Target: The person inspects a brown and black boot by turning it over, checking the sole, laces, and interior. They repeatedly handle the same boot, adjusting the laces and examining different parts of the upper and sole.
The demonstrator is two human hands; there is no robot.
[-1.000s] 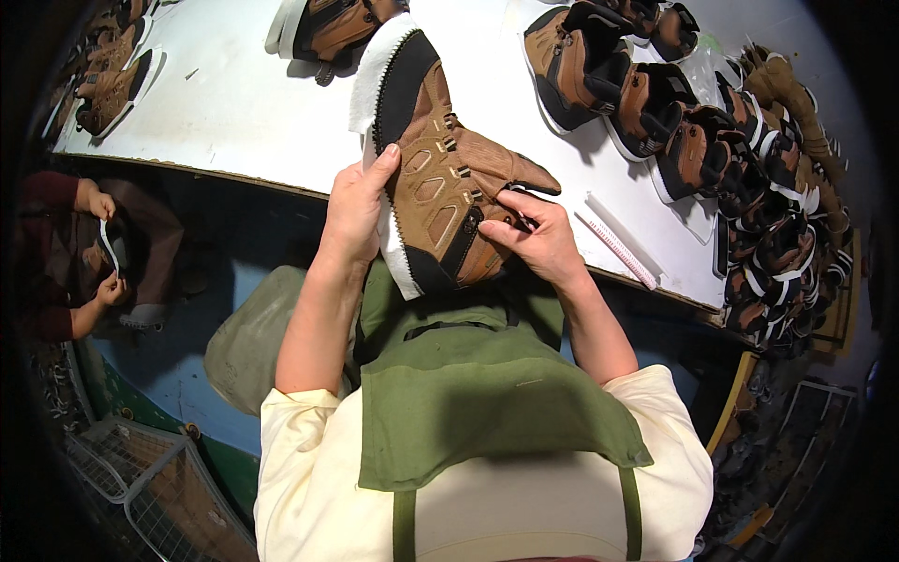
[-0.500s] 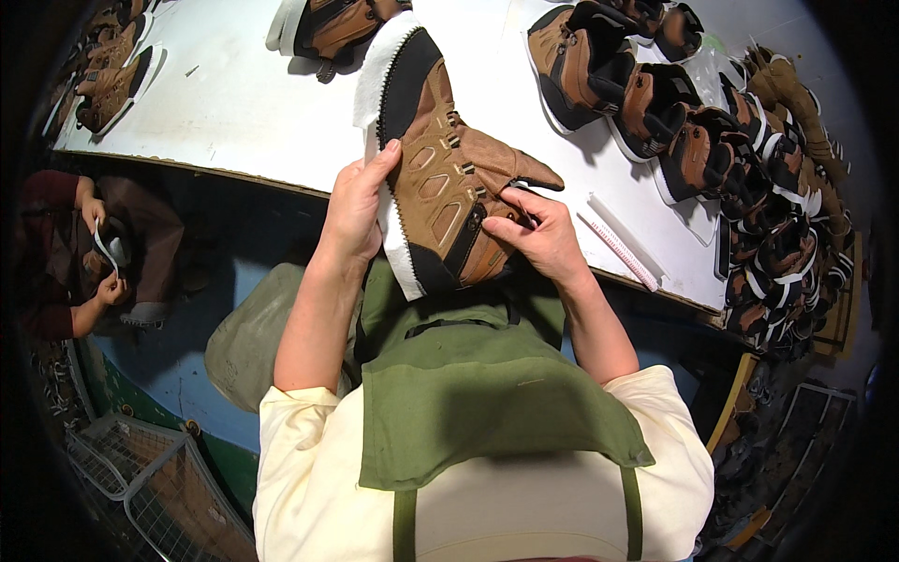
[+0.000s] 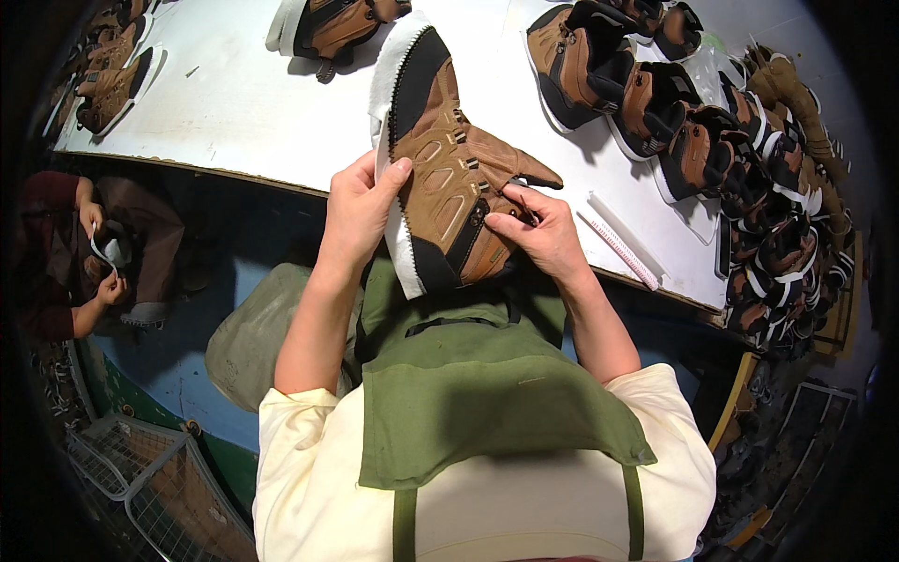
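Between my two hands is a brown-and-black shoe upper (image 3: 433, 178), its toe pointing toward the far side of the table. A white strip (image 3: 389, 89) runs along its left, bottom edge, beside a dark zigzag border. My left hand (image 3: 363, 199) grips that edge near the middle, thumb lying on the brown side and the other fingers hidden behind. My right hand (image 3: 543, 229) pinches the collar at the ankle, thumb on the outer side and fingers reaching into the opening. The upper is held above my lap, over the table's near edge.
Several similar brown shoes (image 3: 646, 108) stand at the table's right, beside a large pile (image 3: 782, 215). One more shoe (image 3: 342, 26) lies at the far middle, others (image 3: 117, 84) at far left. A ruler-like strip (image 3: 623, 248) rests near the edge. A co-worker's hands (image 3: 108, 253) hold a piece at left.
The toe of the upper has tilted slightly to the right. My left hand has moved a little down and right along the edge; my right hand keeps its hold on the collar.
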